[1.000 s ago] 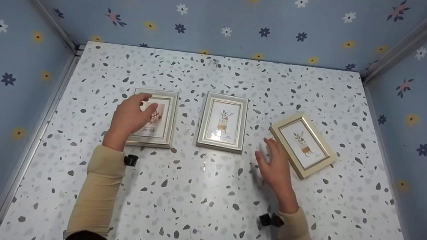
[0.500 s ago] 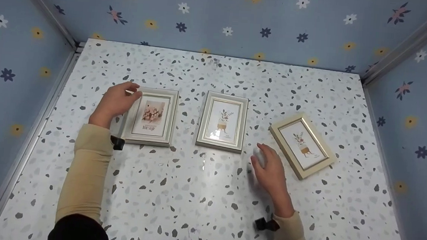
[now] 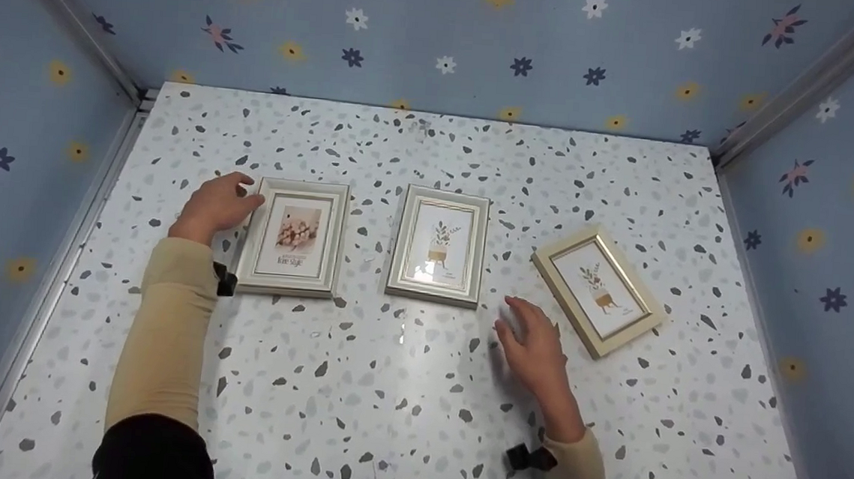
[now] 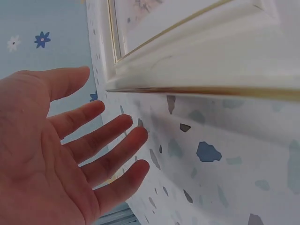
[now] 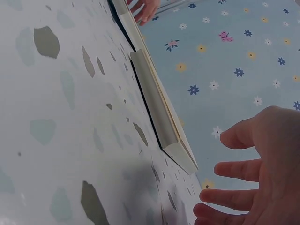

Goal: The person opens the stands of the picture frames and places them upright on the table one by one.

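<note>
Three picture frames lie face up on a speckled table. At the left is a whitish frame with a pink flower picture; my left hand is beside its upper left edge, thumb near the rim. In the left wrist view that hand has its fingers spread, with nothing in them, next to the frame's edge. A second pale frame with a potted plant print lies in the middle. My right hand hovers with relaxed fingers between it and a tilted gold-cream frame at the right.
The white speckled table is bounded by a blue flowered wall at the back and by similar panels on the left and right. Dark wrist cameras sit on both sleeves.
My left hand has moved left from over the left frame to beside it, uncovering its picture. The right hand has drifted slightly down and left. The three frames lie as before.
</note>
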Demonstrator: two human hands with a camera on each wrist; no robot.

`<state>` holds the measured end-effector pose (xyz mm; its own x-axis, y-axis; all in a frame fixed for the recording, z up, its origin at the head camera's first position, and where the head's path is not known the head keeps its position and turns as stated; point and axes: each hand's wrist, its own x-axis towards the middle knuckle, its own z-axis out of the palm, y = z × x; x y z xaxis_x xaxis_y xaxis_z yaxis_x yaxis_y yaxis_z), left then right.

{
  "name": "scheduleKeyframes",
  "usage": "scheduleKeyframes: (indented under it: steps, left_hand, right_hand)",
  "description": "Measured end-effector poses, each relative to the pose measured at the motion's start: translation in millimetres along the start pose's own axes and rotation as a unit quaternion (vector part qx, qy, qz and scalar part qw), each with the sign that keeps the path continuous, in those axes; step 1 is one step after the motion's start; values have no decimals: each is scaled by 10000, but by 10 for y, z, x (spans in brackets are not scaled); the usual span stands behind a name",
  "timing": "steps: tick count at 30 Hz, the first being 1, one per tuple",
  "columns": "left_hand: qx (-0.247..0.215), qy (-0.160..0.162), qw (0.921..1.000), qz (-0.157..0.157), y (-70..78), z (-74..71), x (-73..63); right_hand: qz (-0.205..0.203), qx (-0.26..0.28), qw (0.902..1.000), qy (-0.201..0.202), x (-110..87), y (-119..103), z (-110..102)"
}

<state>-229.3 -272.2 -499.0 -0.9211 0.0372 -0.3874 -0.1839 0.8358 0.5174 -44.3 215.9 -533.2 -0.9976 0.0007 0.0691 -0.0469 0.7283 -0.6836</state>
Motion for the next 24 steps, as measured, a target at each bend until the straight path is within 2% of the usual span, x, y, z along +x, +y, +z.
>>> scheduleKeyframes:
  steps: [6,17,21,24]
  left_hand:
    - [-56,-180,9998,-15,-31,16,62]
    - [177,-189,9996,-57,91,55,147]
    - [4,-114,9999,84,69,73,210]
    - [-287,-95,9995,72,40,83,239]
  right_hand:
    - [-16,247,9994,-226,-53,-63,31]
    - [-9,488,9974,-524,-100,-113,101]
    - [80,522,9966,-633,-119,-142,125]
    - [109,536,9961,-691,-127,-137,143]
